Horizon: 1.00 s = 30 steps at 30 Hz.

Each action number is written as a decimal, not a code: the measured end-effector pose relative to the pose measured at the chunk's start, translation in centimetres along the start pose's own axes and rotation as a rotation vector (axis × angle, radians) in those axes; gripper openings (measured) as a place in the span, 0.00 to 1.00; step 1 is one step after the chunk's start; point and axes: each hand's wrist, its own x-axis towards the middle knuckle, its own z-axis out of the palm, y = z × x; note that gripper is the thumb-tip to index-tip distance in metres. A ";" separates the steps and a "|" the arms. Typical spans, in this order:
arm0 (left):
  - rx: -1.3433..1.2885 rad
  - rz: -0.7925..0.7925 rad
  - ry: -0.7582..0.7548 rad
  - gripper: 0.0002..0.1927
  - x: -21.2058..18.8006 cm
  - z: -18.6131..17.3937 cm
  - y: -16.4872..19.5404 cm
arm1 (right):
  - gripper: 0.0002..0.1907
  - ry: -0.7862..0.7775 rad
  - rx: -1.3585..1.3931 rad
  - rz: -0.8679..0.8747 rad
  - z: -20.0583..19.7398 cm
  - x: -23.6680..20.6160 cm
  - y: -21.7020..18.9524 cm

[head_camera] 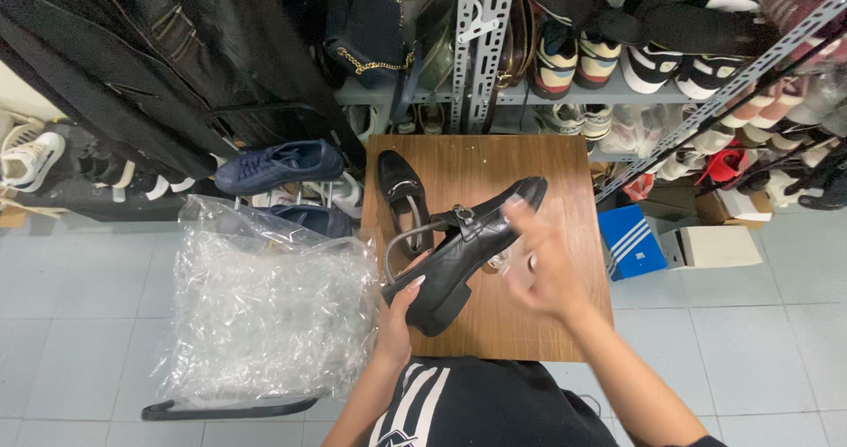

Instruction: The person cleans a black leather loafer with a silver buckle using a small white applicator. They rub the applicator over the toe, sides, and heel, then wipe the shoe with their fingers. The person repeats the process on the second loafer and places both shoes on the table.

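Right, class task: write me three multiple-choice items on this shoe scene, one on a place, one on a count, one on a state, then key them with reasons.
1. Where does the second black loafer lie?
A. on the wooden table
B. on the floor
C. inside the plastic bag

2. How many black loafers are at the table?
A. one
B. two
C. four

3. How is the loafer in the left hand held?
A. flat on the table
B. raised, gripped at the heel
C. hanging from a hook

Key: 1 A, it rests on the tabletop's far left; 2 B, one held, one lying; 3 B, left hand grips the heel, right hand beside it.
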 end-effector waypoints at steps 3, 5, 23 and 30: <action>-0.015 -0.055 0.016 0.31 0.1 0.2 1.0 | 0.38 -0.299 0.047 -0.027 0.3 -1.2 -2.5; 0.064 0.004 -0.001 0.31 0.0 0.6 1.0 | 0.36 -0.137 -0.014 0.116 -1.0 0.5 -0.5; 0.244 0.165 -0.004 0.30 0.1 0.0 0.9 | 0.39 -0.109 -0.061 0.169 -1.8 1.3 0.5; 0.262 0.154 -0.012 0.30 0.1 -0.1 1.9 | 0.38 -0.173 -0.035 0.078 -1.7 1.4 -0.6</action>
